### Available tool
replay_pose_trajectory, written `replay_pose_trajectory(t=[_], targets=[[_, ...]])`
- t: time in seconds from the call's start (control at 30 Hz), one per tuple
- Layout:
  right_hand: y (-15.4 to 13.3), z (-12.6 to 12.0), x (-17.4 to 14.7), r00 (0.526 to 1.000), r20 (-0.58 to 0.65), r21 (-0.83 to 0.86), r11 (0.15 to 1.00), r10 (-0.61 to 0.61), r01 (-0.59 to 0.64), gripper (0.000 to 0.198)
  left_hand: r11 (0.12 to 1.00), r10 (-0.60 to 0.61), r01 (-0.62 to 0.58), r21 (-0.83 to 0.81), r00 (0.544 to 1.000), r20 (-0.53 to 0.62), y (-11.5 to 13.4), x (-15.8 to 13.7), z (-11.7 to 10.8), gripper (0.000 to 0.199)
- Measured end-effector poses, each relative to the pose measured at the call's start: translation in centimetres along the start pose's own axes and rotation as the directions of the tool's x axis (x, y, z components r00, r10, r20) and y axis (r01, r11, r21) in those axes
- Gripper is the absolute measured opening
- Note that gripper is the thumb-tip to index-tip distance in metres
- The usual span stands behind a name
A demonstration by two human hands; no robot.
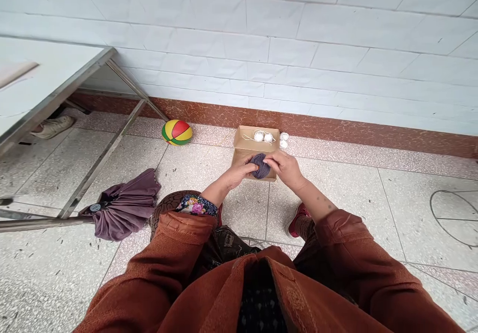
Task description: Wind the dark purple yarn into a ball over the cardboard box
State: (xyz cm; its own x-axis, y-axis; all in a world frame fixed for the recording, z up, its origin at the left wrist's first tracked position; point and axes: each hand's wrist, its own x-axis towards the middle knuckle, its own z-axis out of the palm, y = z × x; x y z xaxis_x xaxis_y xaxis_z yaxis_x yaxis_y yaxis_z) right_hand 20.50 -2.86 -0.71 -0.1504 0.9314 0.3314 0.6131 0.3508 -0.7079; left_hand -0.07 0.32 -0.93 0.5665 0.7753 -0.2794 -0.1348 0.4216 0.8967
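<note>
"Holding the purple yarn (261, 166), the left hand (239, 172) curls its fingers and thumb around the ball's near side."

"And the right hand (284, 168)?"

"At the yarn's other edge, thumb and forefinger drawn together; whether a strand is pinched between them, one cannot tell."

"Where is the yarn?"

"In both hands' reach, seen over the near part of an open box (242, 153) on the speckled floor (248, 208). Two white balls (258, 136) lie in its far part; two white bundles (284, 137) sit just outside, to the right."

"Farther out?"

"To the left, a striped ball (177, 132) near the wall (242, 19) and a folded umbrella (127, 206) by a table (70, 56)."
</note>
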Motion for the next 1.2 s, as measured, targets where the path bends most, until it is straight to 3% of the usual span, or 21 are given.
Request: replay_pose_trajectory(t=[0.13,0.27,0.43,0.53,0.63,0.77,0.87,1.0,1.2], targets=[[0.8,0.3,0.3,0.984,-0.136,0.112,0.988,0.118,-0.103,0.029,0.979,-0.007,0.048,-0.198,0.979,0.203,-0.1,-0.6,0.6,0.05],[1.2,1.4,0.0,0.951,-0.18,0.224,0.952,0.253,-0.211,0.033,0.939,0.073,0.005,-0.344,0.974,0.213,0.2,-0.9,1.2,0.058],[1.9,3.2,-0.7,0.949,-0.103,0.243,0.933,0.298,-0.266,0.031,0.912,0.088,0.007,-0.41,0.973,0.212,0.5,-0.8,1.5,0.058],[2.1,3.5,-1.1,0.955,-0.072,0.187,0.945,0.287,-0.269,0.026,0.908,0.113,-0.041,-0.417,0.982,0.15,0.9,-0.6,1.7,0.053],[2.0,3.3,-1.5,0.966,-0.048,0.114,0.963,0.252,-0.245,0.024,0.904,0.154,-0.139,-0.404,0.988,0.006,1.4,0.1,1.8,0.051],[1.6,2.8,-2.1,0.983,0.065,0.039,0.984,0.173,-0.176,0.025,0.895,0.174,-0.247,-0.373,0.961,-0.217,1.4,1.5,1.4,0.044],[1.0,2.2,-2.3,0.987,0.148,0.072,0.995,0.061,-0.073,0.023,0.92,0.148,-0.247,-0.305,0.938,-0.315,1.0,2.6,1.2,0.037],[-0.1,0.4,-1.9,0.988,0.138,0.148,0.988,-0.065,0.044,0.023,0.957,0.14,-0.208,-0.202,0.941,-0.308,0.2,3.2,1.5,0.041],[0.7,-2.2,-0.8,0.998,-0.035,0.128,0.99,-0.052,0.057,0.025,0.99,0.115,-0.127,-0.064,0.981,-0.155,0.1,2.6,2.3,0.05]])
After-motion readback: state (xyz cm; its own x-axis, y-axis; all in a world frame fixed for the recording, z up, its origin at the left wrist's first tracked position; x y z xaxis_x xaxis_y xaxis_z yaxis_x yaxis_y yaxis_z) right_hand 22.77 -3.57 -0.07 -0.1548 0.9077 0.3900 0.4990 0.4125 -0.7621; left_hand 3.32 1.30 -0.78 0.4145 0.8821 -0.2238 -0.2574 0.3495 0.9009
